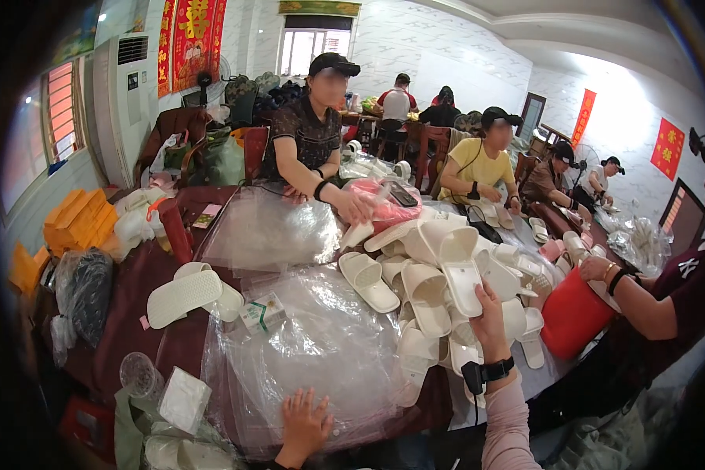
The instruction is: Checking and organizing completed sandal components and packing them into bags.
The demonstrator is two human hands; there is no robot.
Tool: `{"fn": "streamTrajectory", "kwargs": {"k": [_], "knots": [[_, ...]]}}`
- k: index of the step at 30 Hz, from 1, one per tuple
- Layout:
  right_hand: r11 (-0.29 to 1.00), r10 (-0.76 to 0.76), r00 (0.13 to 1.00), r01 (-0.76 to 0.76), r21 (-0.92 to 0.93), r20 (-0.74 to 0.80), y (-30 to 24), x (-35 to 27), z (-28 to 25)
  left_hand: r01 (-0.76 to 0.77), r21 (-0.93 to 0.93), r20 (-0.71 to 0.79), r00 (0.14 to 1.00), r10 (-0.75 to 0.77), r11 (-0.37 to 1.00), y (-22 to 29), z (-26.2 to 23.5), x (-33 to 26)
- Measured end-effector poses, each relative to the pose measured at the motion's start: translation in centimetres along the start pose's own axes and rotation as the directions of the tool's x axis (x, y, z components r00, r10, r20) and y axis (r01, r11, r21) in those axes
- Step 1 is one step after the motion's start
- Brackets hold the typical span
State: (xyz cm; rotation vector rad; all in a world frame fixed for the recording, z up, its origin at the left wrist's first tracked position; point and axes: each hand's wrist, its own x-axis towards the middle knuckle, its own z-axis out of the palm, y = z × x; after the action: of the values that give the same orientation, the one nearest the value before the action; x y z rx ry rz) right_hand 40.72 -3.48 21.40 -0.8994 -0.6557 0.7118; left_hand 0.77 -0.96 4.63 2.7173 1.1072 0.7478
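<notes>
Evidently, little was bagged: nearest us, some white slippers sat seemingly inside clear plastic; our left hand rested, fingers spread, on flat clear bags; our right hand pinched a white slipper over a loose, unbagged heap; farther off, a pink bag (contents hidden from us) lay under a phone.

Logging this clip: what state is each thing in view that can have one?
Right hand's grip: closed on one end of a white slipper.
Left hand's grip: open, fingers spread, resting on clear plastic bags.
Clear plastic bags: spread flat, overlapping.
Slipper pile: loose, jumbled.
Textured-soled slipper at left: sole exposed, overlapping another slipper.
Phone: lying on pink plastic; screen state unclear.
</notes>
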Motion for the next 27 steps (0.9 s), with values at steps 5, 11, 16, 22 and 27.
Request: {"fn": "streamTrajectory", "kwargs": {"k": [5,11,16,22,27], "knots": [[0.991,-0.064,0.997,0.057,0.12,0.053,-0.7,-1.2,0.6,0.002,0.003,0.0,1.0,-0.002,1.0,0.1,-0.1,-0.1],[0.975,-0.14,0.988,0.128,0.181,0.059,-2.9,-3.8,3.2,-0.008,-0.014,0.016,1.0,0.008,1.0,0.2,-0.2,-0.2],[0.989,-0.033,0.978,0.004,0.145,0.204,-3.3,-7.0,5.6,0.002,-0.01,0.019,1.0,-0.002,1.0,0.2,-0.3,-0.1],[0.926,0.265,0.943,-0.307,0.22,0.202,-0.2,-9.0,7.0,-0.008,0.005,0.014,1.0,0.008,1.0,0.4,-0.7,0.5],[0.761,0.629,0.739,-0.649,0.002,0.242,4.9,-12.5,8.4,0.011,0.039,-0.007,1.0,-0.011,0.999,0.1,0.1,-0.2]]}}
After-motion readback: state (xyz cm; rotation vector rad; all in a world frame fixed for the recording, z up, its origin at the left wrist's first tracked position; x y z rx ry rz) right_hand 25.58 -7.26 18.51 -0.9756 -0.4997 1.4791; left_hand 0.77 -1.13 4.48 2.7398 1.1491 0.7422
